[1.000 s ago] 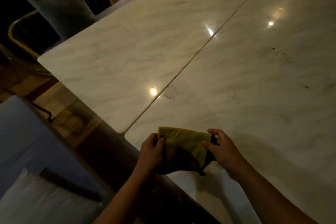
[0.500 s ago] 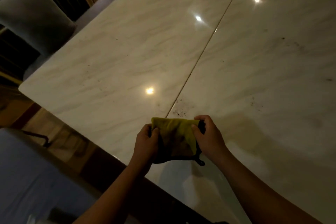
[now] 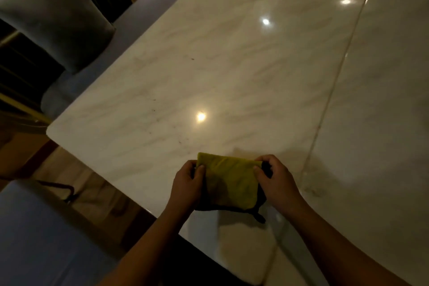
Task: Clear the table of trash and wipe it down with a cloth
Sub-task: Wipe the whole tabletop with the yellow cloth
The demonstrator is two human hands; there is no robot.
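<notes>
A folded yellow cloth (image 3: 228, 181) with a dark underside and a small dark loop hangs between my two hands, just above the near edge of the white marble table (image 3: 209, 72). My left hand (image 3: 186, 187) pinches its left edge. Its right edge is pinched by my right hand (image 3: 277, 181), thumb on the yellow face. Small dark specks dot the marble ahead of the cloth. A thin seam (image 3: 334, 81) runs across the tabletop from near right to far.
A bench seat (image 3: 97, 69) with grey cushions (image 3: 55, 11) runs along the table's left side, backed by a gold rail. Another padded blue seat (image 3: 34, 234) sits at the near left. Wooden floor shows between them.
The view has swung left along the table, so the seam now lies to the right of my hands. Both hands still hold the cloth, which now sits over the left slab.
</notes>
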